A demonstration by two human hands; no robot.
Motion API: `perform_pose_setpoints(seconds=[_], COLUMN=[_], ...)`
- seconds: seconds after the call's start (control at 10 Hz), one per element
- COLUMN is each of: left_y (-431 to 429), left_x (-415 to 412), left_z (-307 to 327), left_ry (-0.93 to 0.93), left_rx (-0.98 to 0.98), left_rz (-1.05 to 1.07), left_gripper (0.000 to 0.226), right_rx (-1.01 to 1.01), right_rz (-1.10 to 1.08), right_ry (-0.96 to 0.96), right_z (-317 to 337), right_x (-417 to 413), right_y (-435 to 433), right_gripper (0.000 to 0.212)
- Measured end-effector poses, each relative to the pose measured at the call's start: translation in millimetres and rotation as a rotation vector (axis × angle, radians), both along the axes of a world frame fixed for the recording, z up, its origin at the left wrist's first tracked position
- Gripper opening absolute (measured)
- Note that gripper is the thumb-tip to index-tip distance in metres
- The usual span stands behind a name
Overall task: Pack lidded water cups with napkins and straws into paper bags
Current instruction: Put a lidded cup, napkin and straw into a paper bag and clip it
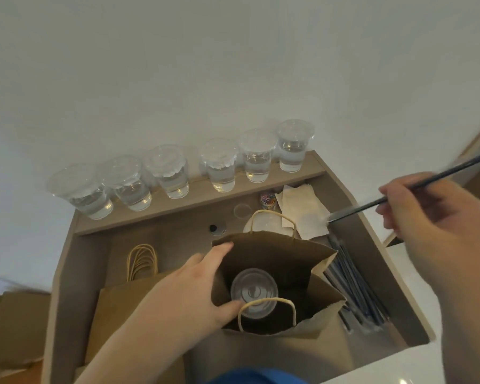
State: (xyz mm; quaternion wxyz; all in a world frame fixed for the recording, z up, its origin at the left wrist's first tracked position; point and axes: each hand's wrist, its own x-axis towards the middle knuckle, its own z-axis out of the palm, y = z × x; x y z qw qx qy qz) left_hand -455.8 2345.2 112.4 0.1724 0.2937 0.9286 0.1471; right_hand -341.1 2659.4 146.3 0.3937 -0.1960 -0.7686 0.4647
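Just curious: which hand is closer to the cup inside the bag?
Left. The left hand grips the paper bag right beside the cup; the right hand holds a straw farther off to its right.

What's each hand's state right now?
Left hand: grips the paper bag by its left wall.
Right hand: pinches a dark straw.

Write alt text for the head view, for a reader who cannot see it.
A left hand holds open a paper bag with a lidded cup inside, while the right hand holds a dark straw. Six lidded water cups line the shelf behind.
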Motion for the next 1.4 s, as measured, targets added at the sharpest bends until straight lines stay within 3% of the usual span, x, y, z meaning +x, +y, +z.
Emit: perform_pose_setpoints(seconds=[0.1, 0.3, 0.4, 0.5, 0.6, 0.7, 0.8, 0.9, 1.0, 1.1, 1.2, 1.3, 1.4], left_y=[-1, -4, -4, -3, -2, -1, -2, -5, -16, -32, -42, -50, -46], left_x=[0, 1, -1, -2, -6, -9, -10, -12, -12, 0, 16, 24, 26], left_z=[0, 0, -1, -1, -1, -1, -2, -6, -15, -39, -61, -82, -107], left_ry=[-0.007, 0.036, 0.038, 0.030, 0.005, -0.035, -0.039, -0.052, -0.001, -0.105, -0.286, -0.369, -0.328], left_rx=[0.019, 0.016, 0.031, 0.031, 0.028, 0.035, 0.101, 0.225, 0.400, 0.782, 0.904, 0.672, 0.517], left_rz=[-0.019, -0.035, -0.034, -0.034, -0.024, -0.021, 0.001, 0.023, 0.125, 0.232, 0.290, 0.244, 0.258], left_gripper=[0.096, 0.097, 0.097, 0.096, 0.093, 0.083, 0.075, 0.073, 0.075, 0.067, 0.082, 0.080, 0.058], right_rx=[0.183, 0.441, 0.367, 0.295, 0.101, -0.047, -0.221, -0.194, -0.062, 0.075, 0.054, 0.059, -0.020], right_rz=[0.354, 0.425, 0.481, 0.474, 0.304, 0.094, 0.080, 0.256, 0.437, 0.632, 0.882, 0.884, 0.835], right_ry=[-0.024, -0.605, -0.632, -0.534, -0.341, -0.303, -0.518, -0.809, -1.027, -1.233, -1.366, -1.288, -1.087], right_z=[15, -43, -57, -52, -47, -60, -90, -96, -88, -80, -82, -111, -151], right_x=[4, -11, -10, -10, -14, -27, -49, -56, -52, -28, -24, -5, 19], right_y=[-34, -47, -42, -36, -27, -17, -4, 9, 26, 57, 45, 28, 18], right_gripper=[0.010, 0.009, 0.015, 0.028, 0.031, 0.015, 0.018, 0.035, 0.031, 0.014, 0.028, 0.067, 0.081])
